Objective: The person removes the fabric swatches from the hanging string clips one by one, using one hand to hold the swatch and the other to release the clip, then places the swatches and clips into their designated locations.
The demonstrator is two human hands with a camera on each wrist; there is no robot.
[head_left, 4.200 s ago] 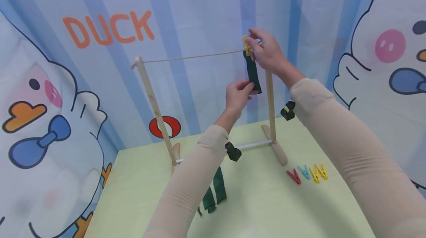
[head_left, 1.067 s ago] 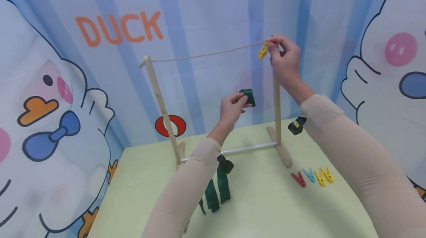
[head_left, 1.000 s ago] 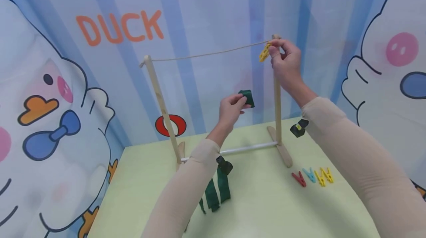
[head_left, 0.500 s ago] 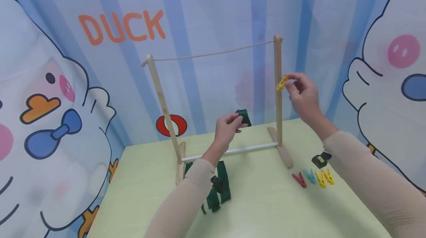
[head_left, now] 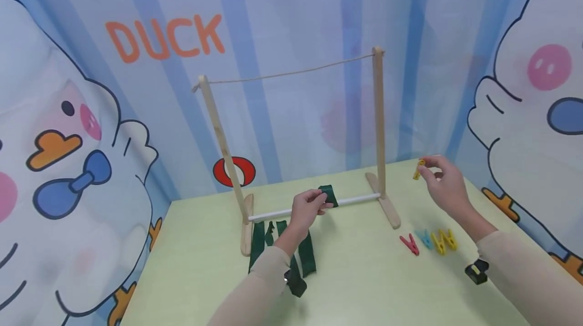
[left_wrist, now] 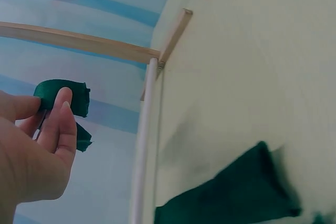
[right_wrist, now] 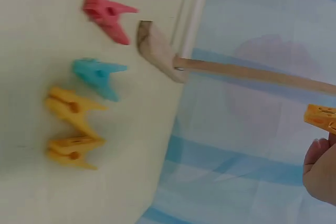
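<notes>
My left hand (head_left: 306, 212) pinches a folded dark green cloth strip (head_left: 328, 196) between thumb and fingers, near the white crossbar of the stand in the head view. In the left wrist view both ends of the strip (left_wrist: 79, 97) stick out past the fingertips. Over to the right, my right hand (head_left: 446, 184) pinches a yellow clothespin (head_left: 418, 169) above the table. Below that hand lie a red clothespin (head_left: 410, 244), a light blue clothespin (head_left: 425, 239) and two yellow clothespins (head_left: 439, 244). More green cloth strips (head_left: 257, 245) lie under the left forearm, which partly hides them.
A wooden stand has a left post (head_left: 220, 138), a right post (head_left: 380, 123) and a bare string (head_left: 291, 73) tied between their tops. Its white crossbar (head_left: 355, 199) runs low over the pale table (head_left: 355, 275). A printed curtain (head_left: 291, 123) hangs behind.
The yellow clothespin and green strip, earlier at the string, came off it. Both hands have lowered, the right one moving outward with the clothespin, the left one bringing the strip down toward the crossbar.
</notes>
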